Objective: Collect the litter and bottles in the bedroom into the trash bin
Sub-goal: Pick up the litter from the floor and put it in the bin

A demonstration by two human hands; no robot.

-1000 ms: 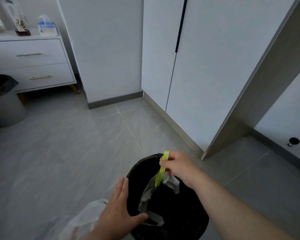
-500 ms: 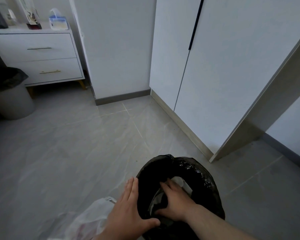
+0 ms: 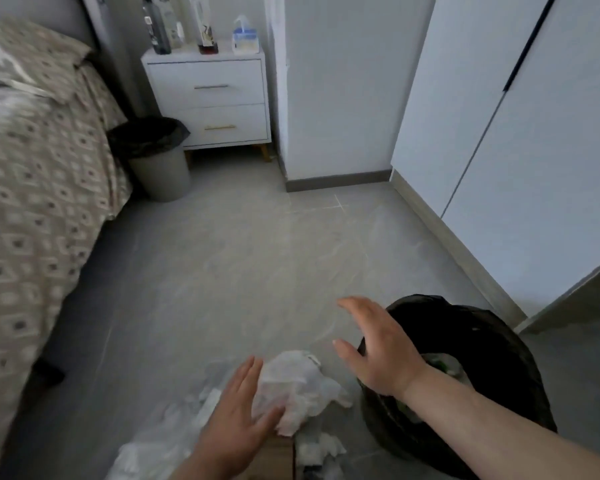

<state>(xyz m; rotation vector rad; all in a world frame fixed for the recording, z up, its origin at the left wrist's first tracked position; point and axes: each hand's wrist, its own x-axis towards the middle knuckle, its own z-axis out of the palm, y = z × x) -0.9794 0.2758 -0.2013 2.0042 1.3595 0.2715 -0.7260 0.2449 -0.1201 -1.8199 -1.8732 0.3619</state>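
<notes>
The right hand has come up out of the bin, its fingers spread and empty; half a second ago they were pressed down inside on the rubbish. The green strip it held a second ago is gone from the grip, so that piece looks dropped in. The left hand, fingers loosely spread, rests against a crumpled white bag at about nine o'clock from the trash bin, likely next to go.

Counted: two hands, two black-lined bins, the second bin at eleven o'clock by the nightstand, and several white scraps I cannot number.
</notes>
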